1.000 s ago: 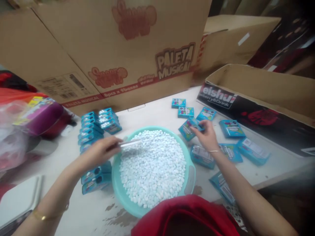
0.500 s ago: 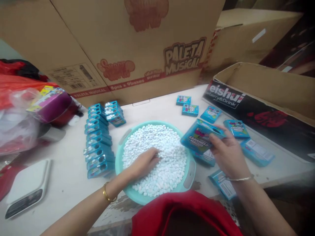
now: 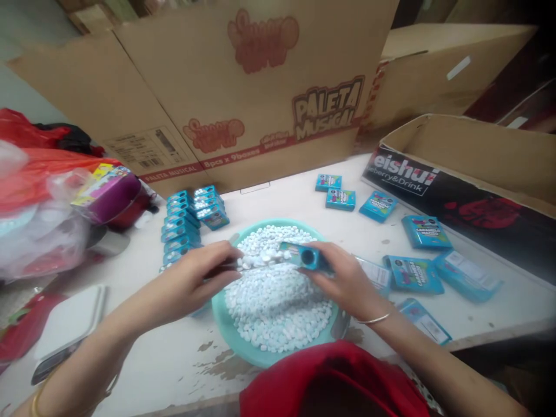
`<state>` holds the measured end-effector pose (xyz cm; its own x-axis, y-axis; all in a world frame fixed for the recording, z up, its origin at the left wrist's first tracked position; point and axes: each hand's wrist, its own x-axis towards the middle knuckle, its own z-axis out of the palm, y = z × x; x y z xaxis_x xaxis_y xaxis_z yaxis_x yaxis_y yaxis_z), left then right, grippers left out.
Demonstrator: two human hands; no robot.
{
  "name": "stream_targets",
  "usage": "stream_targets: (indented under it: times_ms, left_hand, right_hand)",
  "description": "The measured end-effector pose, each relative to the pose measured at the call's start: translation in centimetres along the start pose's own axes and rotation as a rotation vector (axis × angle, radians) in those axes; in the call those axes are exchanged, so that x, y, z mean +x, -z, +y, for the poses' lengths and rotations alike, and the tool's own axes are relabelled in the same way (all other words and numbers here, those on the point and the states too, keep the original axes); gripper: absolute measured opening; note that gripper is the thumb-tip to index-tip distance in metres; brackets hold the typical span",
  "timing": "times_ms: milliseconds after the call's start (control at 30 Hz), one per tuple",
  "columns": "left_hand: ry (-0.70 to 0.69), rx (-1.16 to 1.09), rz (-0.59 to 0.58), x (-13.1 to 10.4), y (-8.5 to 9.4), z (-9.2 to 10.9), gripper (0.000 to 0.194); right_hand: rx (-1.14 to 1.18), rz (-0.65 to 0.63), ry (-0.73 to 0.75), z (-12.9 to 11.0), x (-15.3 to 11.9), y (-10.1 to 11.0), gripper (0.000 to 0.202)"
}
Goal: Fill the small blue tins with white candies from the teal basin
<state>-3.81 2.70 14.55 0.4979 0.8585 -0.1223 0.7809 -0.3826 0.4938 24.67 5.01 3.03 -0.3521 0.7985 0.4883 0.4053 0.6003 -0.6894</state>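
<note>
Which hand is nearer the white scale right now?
Left. The left hand is right of the scale, by the basin's left rim; the right hand is farther right, gripping a blue box.

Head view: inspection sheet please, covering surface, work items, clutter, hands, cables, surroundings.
Surface: white table, brown stained patches near the basin.
Work items: teal basin of white pellets; holed blue boxes lined up beyond its left side; loose blue boxes lying flat on the right.
Clutter: scale, plastic bags and purple package at left.
Left hand: seems to grip a thin tool, mostly hidden, bearing pellets.
Right hand: holds a blue box over the basin.
Cables: nothing seen on the table.
Surroundings: large cardboard box behind; open carton at right.
</note>
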Motion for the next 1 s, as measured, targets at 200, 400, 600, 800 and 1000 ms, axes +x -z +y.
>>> stream_targets:
  times_ms: [200,400,600,800,1000]
  left_hand:
    - [-0.024,0.219,-0.142,1.7,1.3,1.9,0.019]
    - [-0.030,0.514,-0.160,2.5,1.9,5.2,0.013]
    - [0.042,0.694,-0.024,1.8,2.6,1.2,0.021]
    - [0.146,0.442,-0.110,3.4,-4.4,-8.1,0.020]
    - [0.060,0.193,-0.116,5.7,-13.2,-6.2,0.021]
  right_hand:
    - [-0.048,-0.078,0.113,-0.3,0.4,-1.9,0.032]
    - [-0.037,-0.097,0.136,-0.4,0.1,-2.3,0.035]
    - [-0.013,-0.067,0.081,0.3,-0.4,-1.7,0.032]
    - [-0.016,0.028,-0.054,0.8,-0.7,0.3,0.034]
    - [0.006,0.079,-0.146,0.8,-0.6,1.5,0.033]
